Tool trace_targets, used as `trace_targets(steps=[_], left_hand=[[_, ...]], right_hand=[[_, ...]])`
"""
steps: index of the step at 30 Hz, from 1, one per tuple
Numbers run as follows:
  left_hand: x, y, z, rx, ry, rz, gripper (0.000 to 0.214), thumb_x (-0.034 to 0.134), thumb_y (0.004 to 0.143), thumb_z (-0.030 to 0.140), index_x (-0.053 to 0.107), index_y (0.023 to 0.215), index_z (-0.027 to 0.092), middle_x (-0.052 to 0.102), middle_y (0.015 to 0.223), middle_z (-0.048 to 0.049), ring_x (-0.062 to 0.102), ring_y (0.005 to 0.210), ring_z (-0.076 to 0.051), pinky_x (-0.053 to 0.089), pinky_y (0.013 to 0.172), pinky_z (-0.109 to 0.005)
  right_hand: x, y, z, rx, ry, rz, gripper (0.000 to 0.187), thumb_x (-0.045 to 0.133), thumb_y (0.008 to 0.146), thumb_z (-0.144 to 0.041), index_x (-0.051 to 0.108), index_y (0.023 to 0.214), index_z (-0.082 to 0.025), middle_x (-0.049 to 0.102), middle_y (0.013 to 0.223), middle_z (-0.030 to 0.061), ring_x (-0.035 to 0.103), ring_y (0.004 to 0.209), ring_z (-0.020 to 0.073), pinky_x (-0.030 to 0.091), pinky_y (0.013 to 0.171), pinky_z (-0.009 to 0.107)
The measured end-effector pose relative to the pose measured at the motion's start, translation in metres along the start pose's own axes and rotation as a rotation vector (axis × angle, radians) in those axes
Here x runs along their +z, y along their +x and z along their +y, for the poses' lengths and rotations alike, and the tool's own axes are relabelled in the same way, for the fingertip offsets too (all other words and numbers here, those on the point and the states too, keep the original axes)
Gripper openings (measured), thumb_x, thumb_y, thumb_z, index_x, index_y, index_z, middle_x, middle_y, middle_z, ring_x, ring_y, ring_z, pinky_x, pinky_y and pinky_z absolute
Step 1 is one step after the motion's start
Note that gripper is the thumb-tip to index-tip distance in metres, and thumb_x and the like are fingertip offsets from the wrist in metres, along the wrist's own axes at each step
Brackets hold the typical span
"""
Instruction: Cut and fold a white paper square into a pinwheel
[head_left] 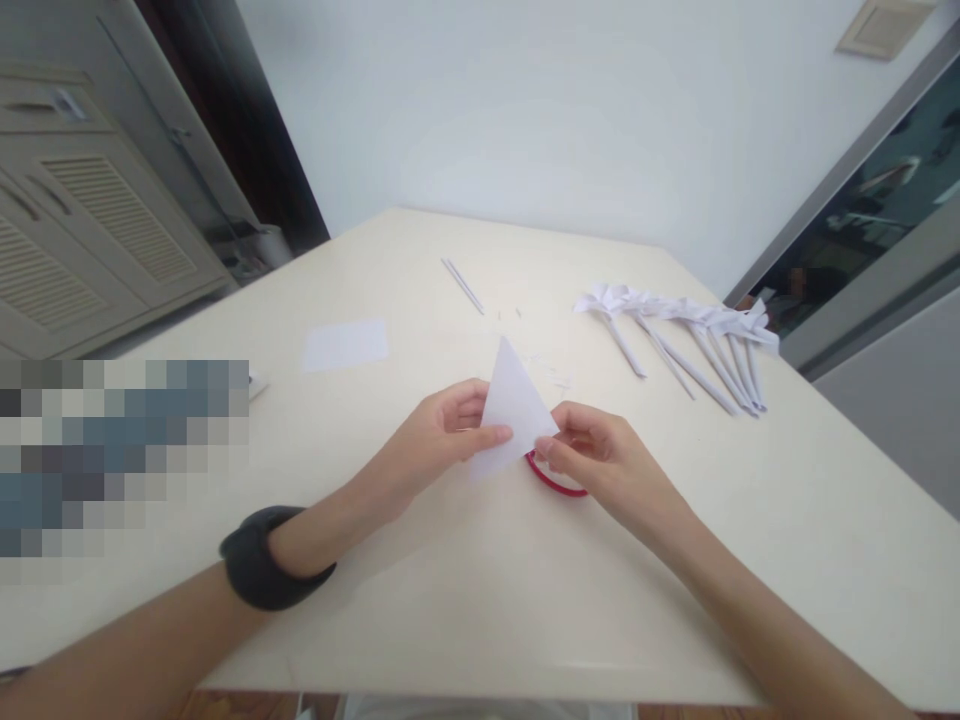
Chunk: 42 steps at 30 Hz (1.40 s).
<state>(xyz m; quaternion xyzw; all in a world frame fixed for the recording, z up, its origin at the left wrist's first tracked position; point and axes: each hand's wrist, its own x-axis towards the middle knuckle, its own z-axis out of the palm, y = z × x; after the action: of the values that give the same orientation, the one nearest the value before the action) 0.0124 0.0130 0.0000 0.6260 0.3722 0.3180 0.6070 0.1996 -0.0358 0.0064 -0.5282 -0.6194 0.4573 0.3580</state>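
Note:
A white paper folded into a triangle [511,408] is held just above the cream table [465,590], its tip pointing up. My left hand [439,440] pinches its left edge, thumb on the front. My right hand [600,462] pinches its right corner with closed fingers. Under the right hand, a red ring-shaped object [555,484] lies on the table, partly hidden. A dark band [262,560] sits on my left wrist.
Several folded white paper pieces with long stems [690,340] lie in a row at the right rear. A flat white paper square [346,344] lies to the left, thin paper strips [463,284] further back. A blurred patch covers the left side.

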Motion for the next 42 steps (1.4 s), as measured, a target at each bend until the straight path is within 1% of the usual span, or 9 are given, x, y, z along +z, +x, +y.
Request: trace_targets(steps=[5,11,15,20,25,29,32,35,42], left_hand=[[0.004,-0.001,0.000,0.001,0.072,-0.051,0.042,0.062,0.078,0.029,0.046,0.115,0.020,0.061,0.118,-0.0105,0.059,0.102,-0.025,0.047,0.079,-0.035],[0.007,-0.003,0.002,-0.044,0.178,-0.108,0.057,0.070,0.070,0.026,0.042,0.119,0.021,0.055,0.124,-0.0107,0.054,0.110,-0.026,0.050,0.071,-0.032],[0.004,-0.004,0.002,-0.047,0.146,-0.195,0.062,0.067,0.073,0.026,0.038,0.126,0.020,0.052,0.127,-0.0126,0.055,0.109,-0.027,0.050,0.080,-0.037],[0.000,-0.001,-0.006,0.010,0.060,-0.147,0.059,0.063,0.077,0.024,0.036,0.130,0.022,0.050,0.130,-0.0118,0.052,0.114,-0.025,0.048,0.084,-0.037],[-0.002,0.002,-0.002,-0.030,0.030,-0.209,0.060,0.063,0.077,0.022,0.038,0.131,0.020,0.049,0.129,-0.0141,0.054,0.108,-0.023,0.047,0.073,-0.028],[-0.004,0.002,0.006,-0.081,0.006,-0.261,0.059,0.062,0.077,0.022,0.040,0.132,0.022,0.053,0.123,-0.0112,0.057,0.084,-0.016,0.040,0.057,-0.022],[-0.005,0.001,0.012,-0.064,-0.036,-0.274,0.049,0.058,0.080,0.024,0.046,0.128,0.021,0.059,0.110,-0.0081,0.056,0.079,-0.015,0.040,0.060,-0.023],[-0.004,-0.001,0.014,-0.032,-0.080,-0.205,0.039,0.053,0.084,0.027,0.052,0.123,0.020,0.061,0.101,-0.0076,0.057,0.083,-0.017,0.041,0.061,-0.024],[-0.006,0.001,0.006,-0.042,-0.231,-0.175,0.032,0.043,0.089,0.033,0.056,0.115,0.018,0.063,0.106,-0.0101,0.061,0.083,-0.019,0.043,0.060,-0.026]], right_hand=[[0.000,0.002,0.005,0.037,-0.071,-0.021,0.014,0.051,0.082,-0.028,0.050,0.071,-0.019,0.051,0.068,-0.0019,0.048,0.061,0.0118,0.033,0.053,0.023],[0.005,0.003,0.006,0.031,-0.125,0.032,0.021,0.051,0.082,-0.029,0.041,0.066,-0.020,0.050,0.065,-0.0021,0.044,0.057,0.0110,0.031,0.051,0.022],[0.006,0.005,0.006,0.040,-0.137,0.054,0.027,0.053,0.081,-0.030,0.035,0.063,-0.020,0.045,0.063,-0.0032,0.041,0.057,0.0106,0.030,0.051,0.022],[0.005,0.006,0.004,0.016,-0.065,0.043,0.031,0.052,0.084,-0.035,0.034,0.063,-0.020,0.039,0.059,-0.0049,0.034,0.054,0.0092,0.024,0.049,0.021],[0.004,0.005,0.004,0.010,-0.008,0.048,0.028,0.053,0.083,-0.035,0.039,0.064,-0.020,0.040,0.059,-0.0046,0.035,0.054,0.0096,0.025,0.050,0.022],[0.002,0.006,0.005,-0.020,0.052,0.036,0.024,0.054,0.083,-0.033,0.042,0.067,-0.019,0.043,0.061,-0.0040,0.037,0.057,0.0102,0.028,0.053,0.023],[0.001,0.006,0.004,-0.027,0.092,0.052,0.025,0.055,0.083,-0.033,0.042,0.066,-0.020,0.043,0.061,-0.0043,0.037,0.056,0.0102,0.028,0.053,0.022],[-0.001,0.006,0.001,-0.013,0.094,0.067,0.025,0.056,0.082,-0.033,0.043,0.066,-0.019,0.043,0.061,-0.0042,0.038,0.057,0.0103,0.029,0.053,0.023],[-0.002,0.004,-0.002,0.016,0.019,0.072,0.019,0.054,0.084,-0.034,0.052,0.075,-0.018,0.048,0.068,-0.0023,0.043,0.060,0.0116,0.032,0.056,0.024]])
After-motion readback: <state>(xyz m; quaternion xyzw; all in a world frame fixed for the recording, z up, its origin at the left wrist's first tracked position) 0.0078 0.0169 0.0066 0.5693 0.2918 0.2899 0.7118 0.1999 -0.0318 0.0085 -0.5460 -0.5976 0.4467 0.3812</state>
